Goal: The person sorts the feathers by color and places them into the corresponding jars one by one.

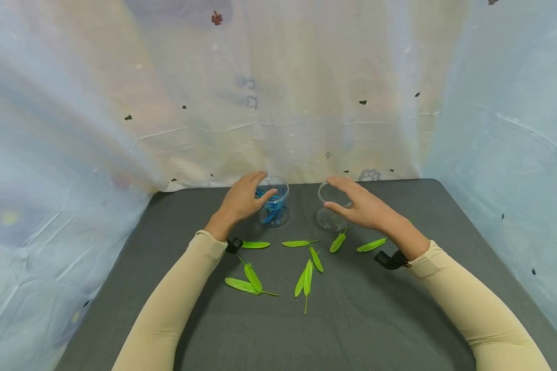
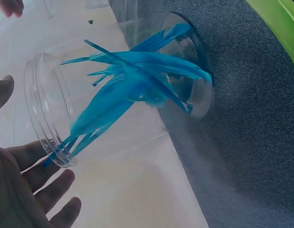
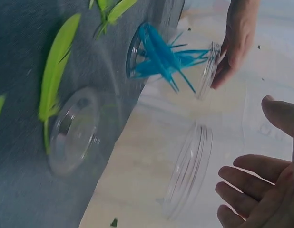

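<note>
A clear plastic jar (image 1: 284, 217) stands upright near the back of the table, with several blue feathers (image 2: 137, 71) inside. My left hand (image 1: 243, 198) is at this jar's rim, thumb and fingers spread to either side. In the left wrist view its fingertips overlap the rim; whether they touch it, I cannot tell. To the right stands a second clear jar (image 1: 330, 222) with no feathers in it. My right hand (image 1: 364, 205) reaches to its mouth with fingers apart. In the right wrist view, a gap shows between those fingers and the jar's rim (image 3: 190, 171).
Several bright green feathers (image 1: 308, 278) lie scattered on the dark grey tabletop (image 1: 269, 335), in front of the jars. A pale patterned curtain (image 1: 288, 118) hangs behind the table and along both sides. A black strap (image 1: 390, 260) sits on the right wrist.
</note>
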{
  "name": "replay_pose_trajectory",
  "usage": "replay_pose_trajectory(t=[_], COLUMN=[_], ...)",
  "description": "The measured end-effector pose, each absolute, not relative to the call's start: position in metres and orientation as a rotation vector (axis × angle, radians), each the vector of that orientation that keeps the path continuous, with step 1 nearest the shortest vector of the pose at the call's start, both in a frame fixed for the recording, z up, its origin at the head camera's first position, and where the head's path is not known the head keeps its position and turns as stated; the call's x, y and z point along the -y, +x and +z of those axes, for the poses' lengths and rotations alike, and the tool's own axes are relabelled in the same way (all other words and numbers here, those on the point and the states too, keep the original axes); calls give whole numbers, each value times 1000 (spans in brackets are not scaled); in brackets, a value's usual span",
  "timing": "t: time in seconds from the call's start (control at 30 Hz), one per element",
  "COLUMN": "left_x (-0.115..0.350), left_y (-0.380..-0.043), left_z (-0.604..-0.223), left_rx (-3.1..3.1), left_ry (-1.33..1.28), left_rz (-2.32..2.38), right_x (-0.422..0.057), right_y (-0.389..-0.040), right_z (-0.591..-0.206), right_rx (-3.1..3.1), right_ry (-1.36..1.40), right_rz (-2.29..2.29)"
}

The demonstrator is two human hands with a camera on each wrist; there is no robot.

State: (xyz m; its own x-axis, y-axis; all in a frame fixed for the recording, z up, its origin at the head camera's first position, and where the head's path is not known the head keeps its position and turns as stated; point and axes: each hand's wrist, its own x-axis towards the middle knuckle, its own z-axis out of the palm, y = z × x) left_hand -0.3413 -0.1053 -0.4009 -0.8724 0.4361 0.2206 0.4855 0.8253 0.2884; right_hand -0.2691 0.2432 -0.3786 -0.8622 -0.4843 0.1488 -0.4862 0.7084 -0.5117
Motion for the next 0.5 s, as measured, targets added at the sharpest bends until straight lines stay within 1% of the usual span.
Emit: replay_pose_trajectory(t=[0.2, 0.5], left_x=[101, 96], left_y=[-343, -347], left_z=[-405, -405], left_rx=[2910, 2950], left_ry=[-717, -711], left_rz=[-423, -379], right_x=[-267, -298], right_y=[-258, -247], right_z=[-379, -380], right_rx=[2851, 2860], right_ry=[775, 627], right_rz=[814, 846])
